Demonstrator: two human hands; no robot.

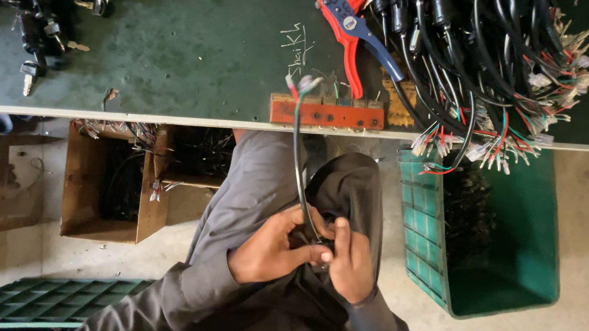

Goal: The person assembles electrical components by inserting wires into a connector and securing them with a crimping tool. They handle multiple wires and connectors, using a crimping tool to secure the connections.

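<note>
My left hand and my right hand meet over my lap, both closed around the near end of a thin black cable. The cable runs up from my fingers to the bench edge, where its bare coloured wire ends rest at a small orange wooden block with slots along its top. What my fingers pinch at the cable's lower end is hidden between them.
A red and blue wire stripper lies on the dark green bench. A heap of black cables fills the bench's right side, key switches the left. Below stand a green crate, a cardboard box and a green grid panel.
</note>
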